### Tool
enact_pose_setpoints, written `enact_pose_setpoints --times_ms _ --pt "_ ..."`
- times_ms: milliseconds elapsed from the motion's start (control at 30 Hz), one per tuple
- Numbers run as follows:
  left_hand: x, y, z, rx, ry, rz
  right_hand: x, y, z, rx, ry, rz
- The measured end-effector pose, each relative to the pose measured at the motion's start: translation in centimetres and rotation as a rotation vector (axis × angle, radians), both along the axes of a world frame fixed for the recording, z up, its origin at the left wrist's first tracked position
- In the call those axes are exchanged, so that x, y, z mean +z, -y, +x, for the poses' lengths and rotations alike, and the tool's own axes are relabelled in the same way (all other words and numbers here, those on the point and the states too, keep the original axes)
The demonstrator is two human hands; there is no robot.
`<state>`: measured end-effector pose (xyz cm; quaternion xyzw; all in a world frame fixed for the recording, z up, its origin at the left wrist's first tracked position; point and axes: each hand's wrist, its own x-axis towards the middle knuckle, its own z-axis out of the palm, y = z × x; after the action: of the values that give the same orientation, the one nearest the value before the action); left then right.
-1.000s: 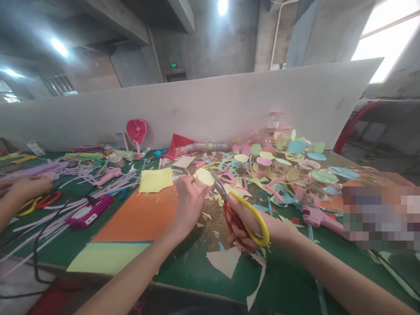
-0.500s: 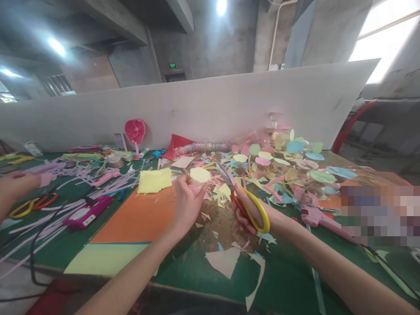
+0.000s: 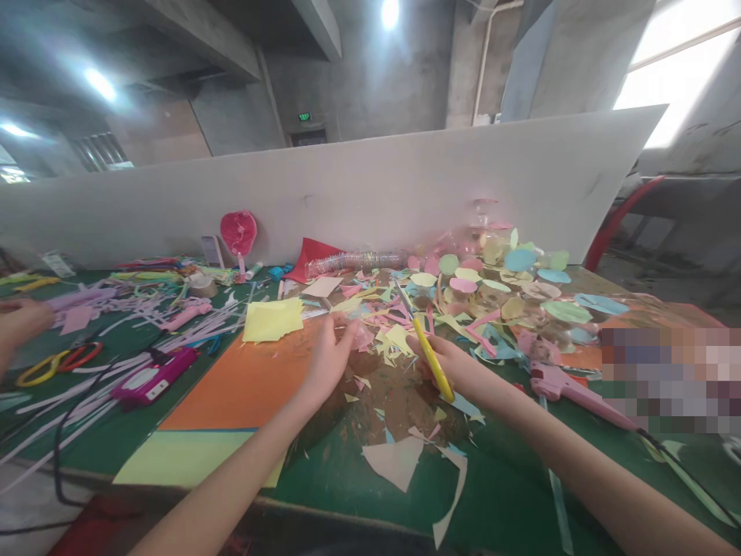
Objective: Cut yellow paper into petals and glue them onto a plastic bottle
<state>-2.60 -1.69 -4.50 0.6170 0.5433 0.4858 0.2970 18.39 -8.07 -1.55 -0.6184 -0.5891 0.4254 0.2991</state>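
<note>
My left hand (image 3: 329, 351) is closed around a clear, slightly pinkish plastic piece (image 3: 363, 335) with a pale yellow paper disc (image 3: 347, 304) on top, now seen nearly edge-on. The plastic's exact kind is hard to make out. My right hand (image 3: 448, 361) grips scissors with a yellow handle (image 3: 433, 359), seen edge-on, their blades (image 3: 404, 300) pointing up and away over the paper scraps (image 3: 394, 340). A gap separates the blades from the plastic piece. Left of my left hand lies a stack of yellow paper (image 3: 272, 319) on an orange sheet (image 3: 243, 378).
Clear plastic pieces topped with coloured paper discs (image 3: 521, 260) crowd the back right. A pink glue gun (image 3: 579, 395) lies right of my forearm. At far left, another person's hand (image 3: 26, 320) is near pink paper (image 3: 77, 319), scissors (image 3: 61, 363) and a magenta box (image 3: 155, 376).
The yellow disc has tipped from facing me to nearly edge-on. My scissors have turned edge-on and shifted slightly right. The other person's hand has moved slightly, leaving pink paper visible beside it.
</note>
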Motion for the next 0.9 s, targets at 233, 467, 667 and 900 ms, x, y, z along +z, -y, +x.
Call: enact_pose_setpoints --times_ms 233,467,667,900 --pt "-0.6 -0.9 -0.5 -0.053 0.058 0.004 -0.5 0.0 0.5 -0.063 0.651 0.113" --pt "0.0 -0.8 -1.1 -0.020 0.092 0.021 -1.5 0.0 0.3 -0.062 1.058 0.242" --pt "1.7 -0.7 -2.0 -0.092 0.199 -0.046 -1.8 0.3 0.2 -0.066 1.156 0.331" --pt "3.7 -1.3 -3.4 -0.087 0.363 -0.141 -1.8 0.5 0.0 -0.050 1.116 0.405"
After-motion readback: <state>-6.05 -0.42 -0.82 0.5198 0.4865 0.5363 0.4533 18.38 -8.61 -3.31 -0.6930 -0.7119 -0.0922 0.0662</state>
